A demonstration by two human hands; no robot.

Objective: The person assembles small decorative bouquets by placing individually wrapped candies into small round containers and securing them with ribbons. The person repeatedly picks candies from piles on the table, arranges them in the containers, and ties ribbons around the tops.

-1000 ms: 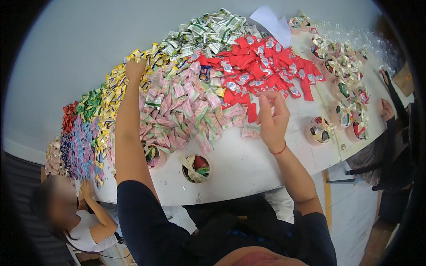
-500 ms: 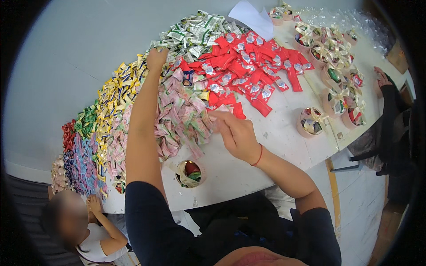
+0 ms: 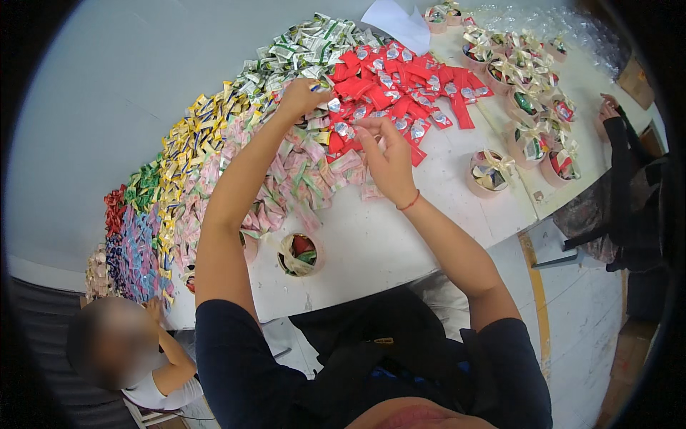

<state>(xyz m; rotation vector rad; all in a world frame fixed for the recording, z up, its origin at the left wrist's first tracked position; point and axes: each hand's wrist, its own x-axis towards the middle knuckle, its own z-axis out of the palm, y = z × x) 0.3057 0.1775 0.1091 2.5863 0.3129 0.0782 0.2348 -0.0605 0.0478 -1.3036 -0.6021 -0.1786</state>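
My left hand reaches over the heap with its fingers curled in, beside the red packets and the white-and-green packets. A small wrapped piece may be in its fingertips, but I cannot make it out. My right hand, a red string at the wrist, hovers at the lower edge of the red packets. Thumb and fingers are apart there, and nothing shows between them. Below lie pink-and-green packets. Close to my body stands a small round tub with a cream ribbon, filled with wrapped pieces.
More ribboned tubs crowd the right side, with one tub nearer. Yellow packets and purple-blue ones extend left. A white sheet and clear plastic lie at the back. Other people sit at left and right.
My left hand has moved right, from the yellow packets toward the red ones. My right hand has risen farther over the table to the red packets' edge. The view has shifted slightly.
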